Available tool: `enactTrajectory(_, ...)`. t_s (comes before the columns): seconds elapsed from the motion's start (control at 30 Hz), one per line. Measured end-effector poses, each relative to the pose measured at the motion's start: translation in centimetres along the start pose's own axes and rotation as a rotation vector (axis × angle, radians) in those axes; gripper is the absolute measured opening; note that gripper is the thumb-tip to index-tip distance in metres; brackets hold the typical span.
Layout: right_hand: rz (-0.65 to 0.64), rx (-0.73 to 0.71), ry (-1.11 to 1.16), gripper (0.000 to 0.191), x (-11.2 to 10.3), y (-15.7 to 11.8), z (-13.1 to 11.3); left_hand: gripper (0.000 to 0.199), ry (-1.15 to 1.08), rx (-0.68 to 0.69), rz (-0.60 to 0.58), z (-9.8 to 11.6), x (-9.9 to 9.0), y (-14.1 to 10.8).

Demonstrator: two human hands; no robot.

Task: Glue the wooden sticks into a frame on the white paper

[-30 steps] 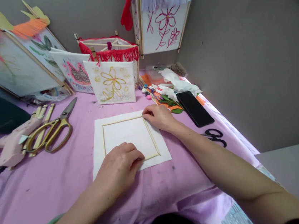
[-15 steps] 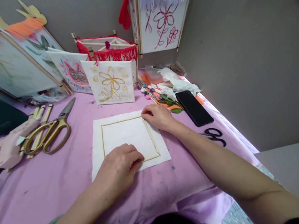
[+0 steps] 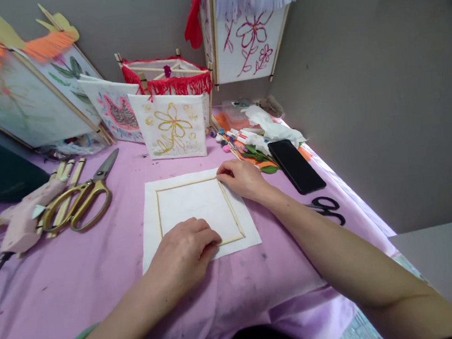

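Observation:
A square frame of thin wooden sticks (image 3: 231, 208) lies flat on a white sheet (image 3: 193, 207), paper or cloth. My left hand (image 3: 186, 248) is closed on the frame's near side, thumb and fingers pinched around the stick; it covers the near left corner. At the far right corner, my right hand (image 3: 244, 179) pinches the frame between thumb and fingertips. The near right corner shows between the two hands, with the stick ends meeting there. A margin of the white sheet shows outside the sticks.
Gold-handled scissors (image 3: 90, 198) and a pink glue gun (image 3: 31, 216) lie left. To the right are a black phone (image 3: 297, 166) and black-handled scissors (image 3: 328, 209). A white panel with a yellow flower (image 3: 174, 123) stands behind, near decorated lanterns (image 3: 250, 47). Purple cloth (image 3: 115, 274) covers the table.
The whole view has shifted slightly, so everything appears a little farther right. Both hands keep the same places on the stick frame.

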State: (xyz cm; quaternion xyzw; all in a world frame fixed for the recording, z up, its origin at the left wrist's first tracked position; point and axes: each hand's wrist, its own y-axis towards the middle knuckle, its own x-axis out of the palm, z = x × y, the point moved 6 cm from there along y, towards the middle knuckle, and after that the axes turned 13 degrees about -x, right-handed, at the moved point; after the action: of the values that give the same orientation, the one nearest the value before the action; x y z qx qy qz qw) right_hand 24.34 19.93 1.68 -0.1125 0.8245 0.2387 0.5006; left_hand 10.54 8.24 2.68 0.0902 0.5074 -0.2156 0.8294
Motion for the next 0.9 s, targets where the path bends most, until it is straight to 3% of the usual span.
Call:
enactTrajectory(0.17,-0.059,0.017,0.067,0.016,-0.8,0.0,0.5,0.023,-0.055,-0.037,0.128,-2.0,-2.3,-0.8)
enactTrajectory(0.3,-0.220,0.022,0.047,0.016,-1.9,-0.7,-0.1,0.021,-0.060,-0.243,0.245,-6.1,-4.7,-2.7)
enactTrajectory(0.43,-0.405,0.015,0.034,0.029,-1.8,-1.7,-1.6,0.018,-0.087,-0.398,0.253,-8.8,-5.0,-5.3)
enactTrajectory(0.7,-0.608,0.026,-0.045,0.037,-0.3,-2.3,-2.3,0.013,-0.149,-0.392,0.248,-8.1,-3.9,-8.0)
enactTrajectory(0.9,-0.635,0.044,-0.026,0.040,0.0,-2.5,-2.4,0.010,-0.090,-0.390,0.224,-7.6,-3.5,-7.8)
